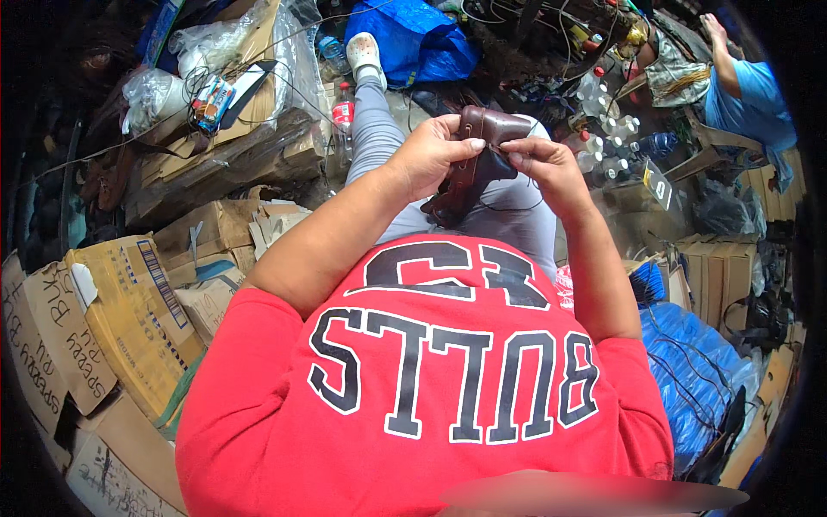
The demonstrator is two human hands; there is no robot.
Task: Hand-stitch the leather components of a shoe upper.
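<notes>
A dark brown leather shoe point(465, 177) rests over my lap, tilted, with its upper end raised between my hands. My left hand point(435, 155) grips its left side, thumb pressed on the leather. Against the shoe's right edge, my right hand point(550, 168) has its thumb and index finger pinched together; what sits between them is too small to make out. A thin dark strand point(510, 208) curves below the right hand, beside the shoe.
Cardboard boxes point(129, 302) stack up on my left. Plastic bottles point(603, 129) crowd the floor ahead right, near another person's arm point(726, 69). A blue plastic bag point(413, 43) lies past my foot, and blue sheeting point(693, 370) is at my right.
</notes>
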